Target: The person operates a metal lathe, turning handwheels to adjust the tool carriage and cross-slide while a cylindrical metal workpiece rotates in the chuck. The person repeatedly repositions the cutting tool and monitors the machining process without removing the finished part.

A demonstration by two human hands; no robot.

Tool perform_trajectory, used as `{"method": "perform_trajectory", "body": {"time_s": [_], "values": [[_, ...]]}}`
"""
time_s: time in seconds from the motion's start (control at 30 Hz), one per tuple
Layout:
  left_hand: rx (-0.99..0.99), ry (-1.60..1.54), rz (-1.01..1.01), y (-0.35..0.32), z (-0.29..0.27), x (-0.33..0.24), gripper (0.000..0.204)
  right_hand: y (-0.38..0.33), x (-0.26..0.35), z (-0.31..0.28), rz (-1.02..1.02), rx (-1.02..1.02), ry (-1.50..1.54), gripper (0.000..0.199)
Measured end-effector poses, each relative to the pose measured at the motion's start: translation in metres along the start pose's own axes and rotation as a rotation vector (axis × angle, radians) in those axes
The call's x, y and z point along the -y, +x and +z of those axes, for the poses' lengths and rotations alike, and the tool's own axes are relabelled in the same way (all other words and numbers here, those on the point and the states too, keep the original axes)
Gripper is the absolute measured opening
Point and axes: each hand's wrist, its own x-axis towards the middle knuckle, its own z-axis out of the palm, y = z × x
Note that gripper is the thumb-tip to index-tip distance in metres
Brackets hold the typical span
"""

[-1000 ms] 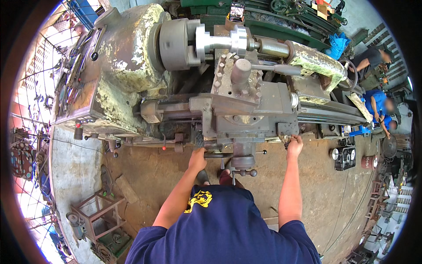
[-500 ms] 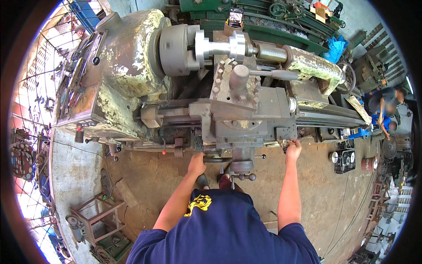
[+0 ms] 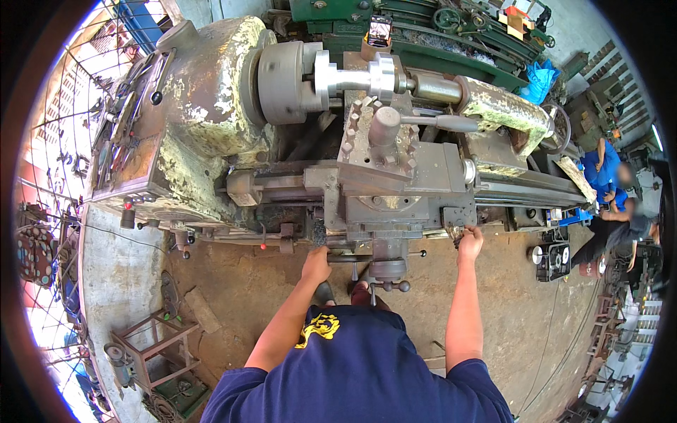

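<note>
A worn metal lathe fills the view ahead of me. Its round chuck (image 3: 281, 83) holds a shiny turned workpiece (image 3: 352, 79) with two flanges, whose far end meets the tailstock (image 3: 499, 106). Below the workpiece is the tool post (image 3: 381, 151), with a handle on top. My left hand (image 3: 316, 264) is closed at the left rim of the carriage handwheel (image 3: 349, 258), in front of the apron. Out to the right, my right hand (image 3: 470, 244) has its fingers curled in at the carriage's front edge. Whatever they grip there is hidden.
Loose tools (image 3: 120, 127) lie on the headstock at left. A metal stand (image 3: 159, 345) is on the floor at lower left. At right are a black crate (image 3: 553, 261) and people in blue and dark clothes (image 3: 603, 169). A green machine (image 3: 423, 49) stands behind.
At the right, a person in dark clothes has shifted nearer the crate, and another in blue now shows behind. My hands stay in the same places.
</note>
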Motion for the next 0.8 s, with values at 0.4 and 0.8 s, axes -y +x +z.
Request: {"method": "perform_trajectory", "body": {"time_s": [0.4,0.8], "values": [[0.035,0.033,-0.012,0.001,-0.003,-0.004,0.037,-0.005,0.008,-0.001,0.047,0.015,0.033,0.015],[0.03,0.127,-0.114,-0.001,0.0,-0.014,0.041,0.004,-0.033,-0.009,0.458,0.163,0.8,0.009]]}}
